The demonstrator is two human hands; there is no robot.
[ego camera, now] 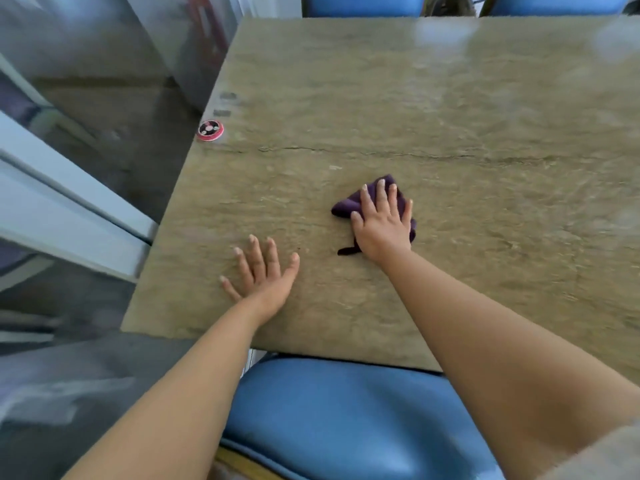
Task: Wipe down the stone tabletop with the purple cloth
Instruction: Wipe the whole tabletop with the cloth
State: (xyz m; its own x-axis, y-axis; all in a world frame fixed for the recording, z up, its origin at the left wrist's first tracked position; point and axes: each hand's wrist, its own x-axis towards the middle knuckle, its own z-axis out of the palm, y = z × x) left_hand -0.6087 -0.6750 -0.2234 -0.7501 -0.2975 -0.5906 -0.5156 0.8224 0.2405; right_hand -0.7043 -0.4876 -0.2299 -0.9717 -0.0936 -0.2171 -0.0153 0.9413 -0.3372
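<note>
The stone tabletop (433, 109) is greenish-beige with a long crack across its middle. A crumpled purple cloth (346, 204) lies on it near the front centre. My right hand (382, 225) presses flat on top of the cloth, fingers spread, covering most of it. My left hand (263, 275) rests palm down on the bare stone to the left of the cloth, fingers apart, holding nothing.
A small round red and black disc (210, 130) sits at the table's left edge. A blue padded chair (346, 420) stands under the near edge, and two more blue chairs (363, 3) at the far side. Grey floor and a white frame lie left.
</note>
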